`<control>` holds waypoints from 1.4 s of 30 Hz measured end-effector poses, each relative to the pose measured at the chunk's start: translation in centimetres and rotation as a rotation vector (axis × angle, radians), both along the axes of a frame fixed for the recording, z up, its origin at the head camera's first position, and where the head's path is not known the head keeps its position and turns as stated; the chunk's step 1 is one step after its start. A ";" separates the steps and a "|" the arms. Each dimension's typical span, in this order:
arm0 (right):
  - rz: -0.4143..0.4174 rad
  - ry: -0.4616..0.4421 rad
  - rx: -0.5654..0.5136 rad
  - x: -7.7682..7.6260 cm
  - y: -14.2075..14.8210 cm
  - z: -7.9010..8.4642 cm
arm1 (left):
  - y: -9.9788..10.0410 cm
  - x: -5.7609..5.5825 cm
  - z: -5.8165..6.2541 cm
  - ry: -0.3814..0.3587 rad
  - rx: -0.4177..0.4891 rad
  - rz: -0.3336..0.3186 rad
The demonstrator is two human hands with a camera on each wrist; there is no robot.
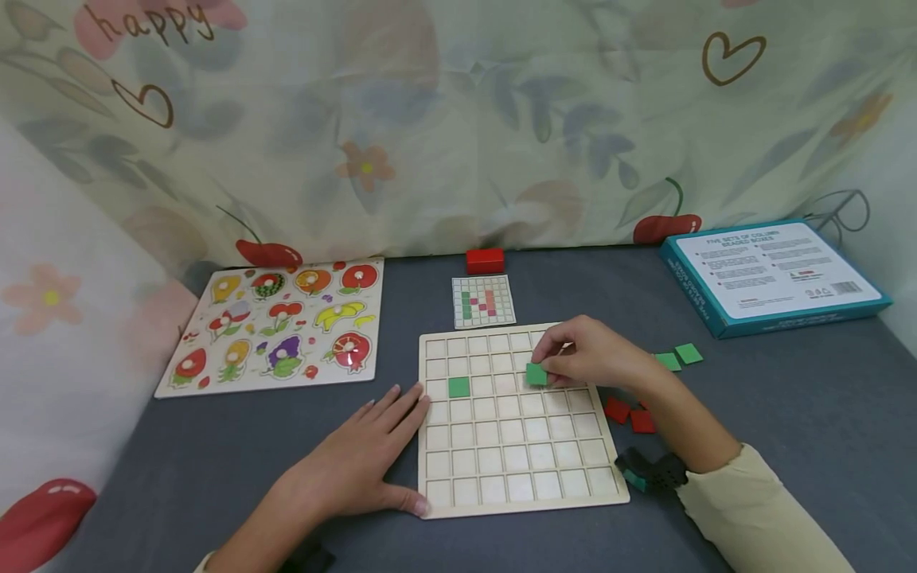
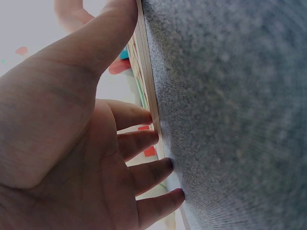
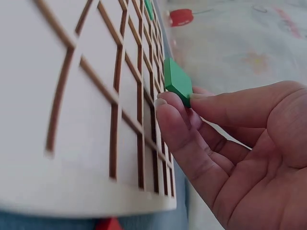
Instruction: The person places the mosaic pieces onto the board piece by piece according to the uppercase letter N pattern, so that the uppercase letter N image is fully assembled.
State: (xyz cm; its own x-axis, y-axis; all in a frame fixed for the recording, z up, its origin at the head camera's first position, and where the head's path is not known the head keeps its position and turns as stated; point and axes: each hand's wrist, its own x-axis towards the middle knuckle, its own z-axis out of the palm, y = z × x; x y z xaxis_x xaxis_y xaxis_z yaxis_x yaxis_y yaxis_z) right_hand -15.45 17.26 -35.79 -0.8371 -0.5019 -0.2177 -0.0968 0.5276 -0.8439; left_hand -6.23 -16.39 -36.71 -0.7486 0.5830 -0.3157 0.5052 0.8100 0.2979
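A wooden grid board (image 1: 526,505) lies flat on the dark table. One green square tile (image 1: 459,387) sits in a cell toward its left side. Over the board's upper right part, my right hand (image 1: 591,354) pinches a second green tile (image 1: 536,375) between thumb and fingertips. The right wrist view shows this held tile (image 3: 177,82) tilted above the grid. My left hand (image 1: 358,461) lies along the board's left edge, fingers spread and straight, thumb at the lower left corner. In the left wrist view, fingertips (image 2: 152,136) touch the board's side (image 2: 147,62).
Behind the board lie a small pattern card (image 1: 483,302) and a red block (image 1: 485,261). Green tiles (image 1: 688,353) and red tiles (image 1: 642,422) are scattered to the right, partly behind the right forearm. A fruit puzzle (image 1: 272,330) lies left; a teal box (image 1: 781,274) lies back right.
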 end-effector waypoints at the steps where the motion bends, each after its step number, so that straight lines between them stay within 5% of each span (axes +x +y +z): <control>1: 0.004 0.002 0.000 0.0 -0.3 0.0 | 0.0 0.0 0.0 0.001 0.000 0.000; 20: 0.086 -0.024 -0.043 0.7 -5.4 -0.3 | 0.0 0.1 0.0 0.008 0.004 -0.006; 42: 0.183 0.125 0.027 2.0 -9.1 -0.6 | -0.2 0.1 0.0 0.031 0.021 -0.023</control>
